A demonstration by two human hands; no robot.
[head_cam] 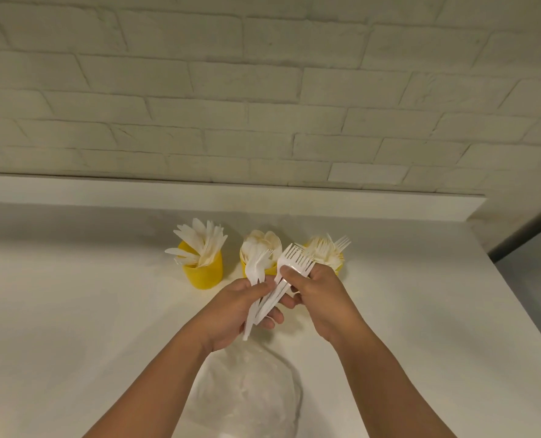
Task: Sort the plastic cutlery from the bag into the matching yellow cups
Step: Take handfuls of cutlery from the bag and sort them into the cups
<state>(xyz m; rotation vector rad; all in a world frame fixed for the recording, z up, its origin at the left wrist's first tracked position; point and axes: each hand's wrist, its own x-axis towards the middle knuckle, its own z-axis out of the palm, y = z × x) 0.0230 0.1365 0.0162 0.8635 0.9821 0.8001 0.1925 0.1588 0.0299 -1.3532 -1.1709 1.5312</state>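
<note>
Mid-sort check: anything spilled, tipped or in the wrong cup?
Nothing stands out. The three yellow cups stand upright: knives, spoons, forks. Left hand and right hand share a bundle of white plastic forks. The clear plastic bag lies flat.

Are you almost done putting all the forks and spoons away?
Nearly, it seems. The knife cup, spoon cup and fork cup look full. Both hands hold forks. The bag looks nearly empty, though I can't be sure.
</note>
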